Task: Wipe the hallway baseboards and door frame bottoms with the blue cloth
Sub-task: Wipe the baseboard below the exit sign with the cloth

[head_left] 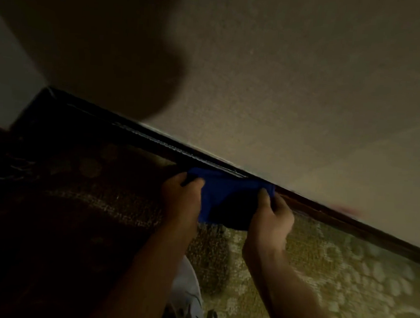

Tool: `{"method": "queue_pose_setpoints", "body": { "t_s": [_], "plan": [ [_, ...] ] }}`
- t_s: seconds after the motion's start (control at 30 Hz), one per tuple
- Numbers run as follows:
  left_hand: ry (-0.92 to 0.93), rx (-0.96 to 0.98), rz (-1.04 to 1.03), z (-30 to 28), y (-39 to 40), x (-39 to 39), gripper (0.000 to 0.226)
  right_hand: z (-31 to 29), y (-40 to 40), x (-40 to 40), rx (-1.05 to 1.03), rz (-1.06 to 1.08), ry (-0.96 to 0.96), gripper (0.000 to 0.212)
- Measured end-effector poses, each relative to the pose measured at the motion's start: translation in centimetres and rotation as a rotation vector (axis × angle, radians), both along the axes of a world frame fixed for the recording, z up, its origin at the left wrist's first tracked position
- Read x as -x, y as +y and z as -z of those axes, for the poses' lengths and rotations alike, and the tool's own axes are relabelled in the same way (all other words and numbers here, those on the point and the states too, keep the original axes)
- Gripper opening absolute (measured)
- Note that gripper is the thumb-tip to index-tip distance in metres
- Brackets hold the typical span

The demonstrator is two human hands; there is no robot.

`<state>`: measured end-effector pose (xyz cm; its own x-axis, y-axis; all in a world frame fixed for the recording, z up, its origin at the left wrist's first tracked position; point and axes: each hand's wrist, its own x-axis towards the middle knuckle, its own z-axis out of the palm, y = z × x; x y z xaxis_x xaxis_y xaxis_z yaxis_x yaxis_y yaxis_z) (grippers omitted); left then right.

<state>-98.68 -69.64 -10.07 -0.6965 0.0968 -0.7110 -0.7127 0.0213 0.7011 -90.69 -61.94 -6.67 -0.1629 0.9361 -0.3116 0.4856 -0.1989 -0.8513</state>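
A blue cloth (222,192) is stretched between both my hands, right against the dark wooden baseboard (141,135) that runs diagonally from upper left to lower right. My left hand (182,198) grips the cloth's left end with curled fingers. My right hand (272,214) pinches its right end. The cloth's upper edge touches the baseboard; its lower part hangs in shadow.
A textured beige wall (295,90) rises above the baseboard, with my head's shadow on it at the left. A patterned green-and-brown carpet (344,280) covers the floor. A grey shoe (187,294) shows at the bottom. The left side is very dark.
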Motion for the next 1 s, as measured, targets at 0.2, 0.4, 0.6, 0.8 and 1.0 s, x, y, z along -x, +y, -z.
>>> {"method": "queue_pose_setpoints", "body": {
  "t_s": [0.2,0.4,0.6,0.8,1.0],
  "plan": [
    [0.062,-0.031,-0.039,-0.5,-1.7,-0.7,0.026,1.3,-3.2,4.1,-0.307,-0.161,-0.267,0.025],
    [0.068,-0.046,-0.060,-1.0,-1.2,-0.7,0.025,1.9,-0.6,1.4,-0.451,-0.321,-0.280,0.025],
    [0.099,-0.032,-0.115,-0.8,-1.0,-1.2,0.026,1.1,-3.5,4.0,-0.503,-0.477,-0.325,0.024],
    [0.049,-0.071,-0.113,-0.7,-2.2,-0.8,0.031,0.5,-2.0,3.7,-0.498,-0.665,-0.352,0.027],
    [-0.007,-0.100,-0.110,-1.5,-1.9,-1.1,0.027,1.0,-2.2,3.2,-0.560,-0.586,-0.362,0.025]
  ]
}}
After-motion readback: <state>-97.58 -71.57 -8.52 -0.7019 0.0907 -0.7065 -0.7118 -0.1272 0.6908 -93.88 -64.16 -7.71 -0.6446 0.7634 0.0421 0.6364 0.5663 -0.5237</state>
